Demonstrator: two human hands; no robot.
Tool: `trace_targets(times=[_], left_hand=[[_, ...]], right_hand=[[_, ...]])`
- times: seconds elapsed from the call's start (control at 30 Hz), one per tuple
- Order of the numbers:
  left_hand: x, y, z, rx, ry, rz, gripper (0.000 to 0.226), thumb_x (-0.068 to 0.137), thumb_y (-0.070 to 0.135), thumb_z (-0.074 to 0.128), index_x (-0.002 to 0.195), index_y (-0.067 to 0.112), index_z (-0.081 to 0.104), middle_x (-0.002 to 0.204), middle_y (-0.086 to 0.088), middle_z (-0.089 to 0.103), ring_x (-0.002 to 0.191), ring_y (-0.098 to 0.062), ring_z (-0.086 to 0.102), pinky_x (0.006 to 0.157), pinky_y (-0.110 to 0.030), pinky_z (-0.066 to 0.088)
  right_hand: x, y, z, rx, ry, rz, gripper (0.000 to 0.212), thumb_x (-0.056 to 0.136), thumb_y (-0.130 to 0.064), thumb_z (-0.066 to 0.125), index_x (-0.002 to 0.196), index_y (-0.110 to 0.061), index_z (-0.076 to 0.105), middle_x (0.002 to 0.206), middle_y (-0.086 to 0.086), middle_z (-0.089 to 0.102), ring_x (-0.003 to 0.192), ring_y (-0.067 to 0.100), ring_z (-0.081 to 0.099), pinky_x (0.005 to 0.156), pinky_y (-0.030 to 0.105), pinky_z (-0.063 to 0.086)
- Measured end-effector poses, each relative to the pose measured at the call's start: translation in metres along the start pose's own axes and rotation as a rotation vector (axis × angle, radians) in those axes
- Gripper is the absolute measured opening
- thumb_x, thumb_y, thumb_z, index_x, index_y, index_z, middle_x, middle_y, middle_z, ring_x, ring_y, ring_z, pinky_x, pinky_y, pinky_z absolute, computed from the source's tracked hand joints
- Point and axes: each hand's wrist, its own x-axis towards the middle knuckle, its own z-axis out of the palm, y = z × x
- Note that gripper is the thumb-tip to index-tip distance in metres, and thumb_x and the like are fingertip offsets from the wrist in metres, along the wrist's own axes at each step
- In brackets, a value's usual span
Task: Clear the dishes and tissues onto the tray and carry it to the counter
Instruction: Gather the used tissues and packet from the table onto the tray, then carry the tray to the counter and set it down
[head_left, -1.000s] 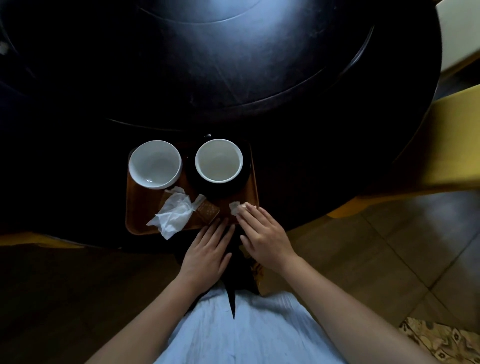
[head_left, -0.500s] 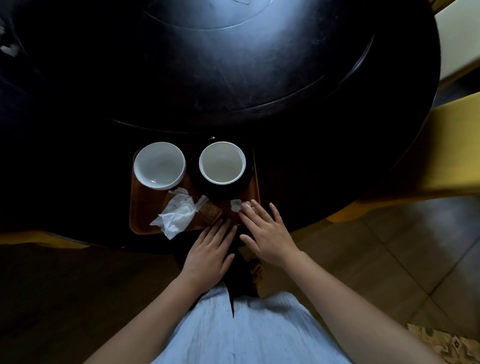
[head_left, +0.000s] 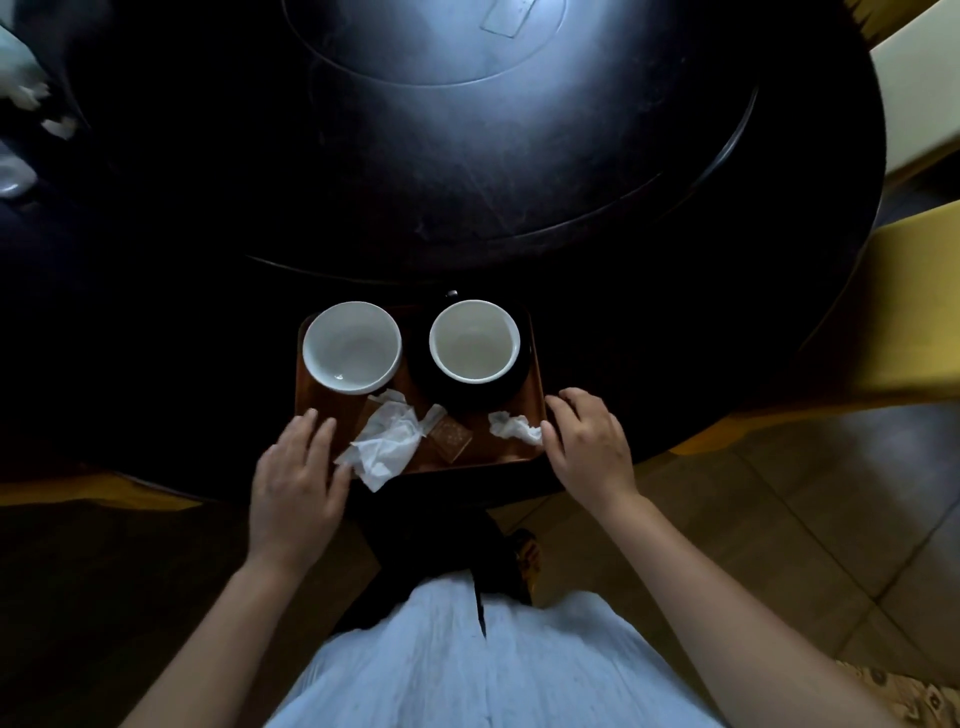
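Note:
A brown wooden tray (head_left: 317, 410) lies at the near edge of a dark round table (head_left: 467, 156). On it stand a white bowl (head_left: 352, 345) at the left and a second white bowl (head_left: 474, 340) on a black dish (head_left: 467, 397) at the right. A large crumpled tissue (head_left: 387, 444), a small brown packet (head_left: 451, 439) and a small tissue wad (head_left: 511, 427) lie along the tray's near side. My left hand (head_left: 296, 478) rests flat at the tray's near left corner, fingers apart. My right hand (head_left: 587, 441) curls at the tray's right edge, touching the small wad.
Yellow chairs (head_left: 914, 306) stand at the right and at the near left (head_left: 78, 491) of the table. Pale objects (head_left: 21, 93) sit at the far left edge. Tiled floor (head_left: 779, 519) shows to the right of my body.
Both hands have spread apart from the middle of the tray's near side: the left went to the near left corner, the right to the right edge.

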Motion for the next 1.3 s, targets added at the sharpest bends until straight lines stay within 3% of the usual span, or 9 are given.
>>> trace_targets(times=[0.13, 0.27, 0.5, 0.6, 0.67, 0.8, 1.03, 1.17, 1.3], left_hand=[[0.034, -0.031, -0.003, -0.044, 0.003, -0.258, 0.054, 0.088, 0.023, 0.055, 0.135, 0.006, 0.037, 0.134, -0.024, 0.044, 0.122, -0.038, 0.043, 0.091, -0.055, 0.044], [0.068, -0.043, 0.0, -0.09, -0.139, -0.426, 0.061, 0.086, 0.031, 0.056, 0.138, 0.01, 0.032, 0.132, -0.022, 0.043, 0.116, -0.038, 0.045, 0.081, -0.051, 0.047], [0.096, -0.051, 0.005, -0.163, -0.238, -0.406, 0.05, 0.084, 0.02, 0.058, 0.129, 0.005, 0.044, 0.117, -0.02, 0.054, 0.098, -0.033, 0.057, 0.07, -0.043, 0.052], [0.104, -0.051, 0.003, -0.221, -0.246, -0.383, 0.043, 0.082, 0.01, 0.06, 0.122, 0.003, 0.046, 0.087, -0.014, 0.059, 0.076, -0.028, 0.058, 0.059, -0.036, 0.044], [0.109, -0.053, 0.003, -0.227, -0.259, -0.372, 0.036, 0.081, 0.006, 0.06, 0.115, 0.003, 0.048, 0.068, -0.004, 0.052, 0.063, -0.022, 0.052, 0.053, -0.032, 0.038], [0.117, -0.063, 0.001, -0.276, -0.299, -0.377, 0.023, 0.08, 0.002, 0.058, 0.102, 0.006, 0.053, 0.066, -0.008, 0.059, 0.065, -0.024, 0.059, 0.058, -0.036, 0.046], [0.124, -0.076, 0.002, -0.41, -0.375, -0.36, 0.019, 0.078, 0.0, 0.057, 0.095, 0.007, 0.059, 0.081, -0.014, 0.065, 0.076, -0.029, 0.063, 0.073, -0.044, 0.053], [0.121, -0.079, 0.001, -0.436, -0.398, -0.324, 0.019, 0.081, 0.0, 0.06, 0.095, 0.011, 0.056, 0.081, -0.006, 0.061, 0.076, -0.022, 0.061, 0.069, -0.036, 0.051], [0.128, -0.08, -0.002, -0.468, -0.442, -0.322, 0.016, 0.083, -0.002, 0.056, 0.094, 0.009, 0.053, 0.08, -0.009, 0.061, 0.074, -0.02, 0.061, 0.065, -0.034, 0.053]], right_hand=[[0.024, -0.006, 0.006, 0.086, -0.094, 0.169, 0.043, 0.093, -0.024, 0.05, 0.13, -0.005, 0.045, 0.127, 0.015, 0.051, 0.112, 0.028, 0.053, 0.085, 0.035, 0.05], [0.047, -0.015, 0.011, 0.244, -0.161, 0.388, 0.044, 0.093, -0.02, 0.051, 0.133, -0.007, 0.041, 0.131, 0.016, 0.048, 0.115, 0.03, 0.052, 0.088, 0.036, 0.048], [0.07, -0.024, 0.018, 0.263, -0.22, 0.55, 0.046, 0.087, -0.012, 0.057, 0.131, -0.009, 0.045, 0.129, 0.015, 0.05, 0.113, 0.031, 0.053, 0.087, 0.036, 0.047], [0.078, -0.027, 0.022, 0.173, -0.235, 0.577, 0.047, 0.085, -0.009, 0.057, 0.13, -0.013, 0.046, 0.126, 0.015, 0.053, 0.109, 0.034, 0.056, 0.081, 0.038, 0.049], [0.083, -0.028, 0.024, 0.124, -0.245, 0.595, 0.046, 0.084, -0.008, 0.057, 0.128, -0.015, 0.048, 0.121, 0.015, 0.057, 0.105, 0.035, 0.058, 0.076, 0.038, 0.05], [0.091, -0.025, 0.026, 0.109, -0.228, 0.614, 0.033, 0.083, -0.006, 0.058, 0.114, -0.014, 0.052, 0.108, 0.016, 0.064, 0.098, 0.036, 0.061, 0.066, 0.034, 0.045], [0.099, -0.02, 0.021, 0.16, -0.312, 0.658, 0.021, 0.08, -0.008, 0.059, 0.101, -0.01, 0.057, 0.103, 0.015, 0.066, 0.095, 0.033, 0.061, 0.074, 0.034, 0.05], [0.1, -0.018, 0.013, 0.206, -0.358, 0.614, 0.017, 0.078, -0.006, 0.059, 0.094, -0.01, 0.056, 0.097, 0.014, 0.065, 0.092, 0.033, 0.062, 0.072, 0.034, 0.051], [0.105, -0.018, 0.007, 0.31, -0.401, 0.632, 0.013, 0.074, -0.001, 0.059, 0.076, -0.012, 0.052, 0.082, 0.013, 0.061, 0.074, 0.032, 0.066, 0.063, 0.041, 0.061]])
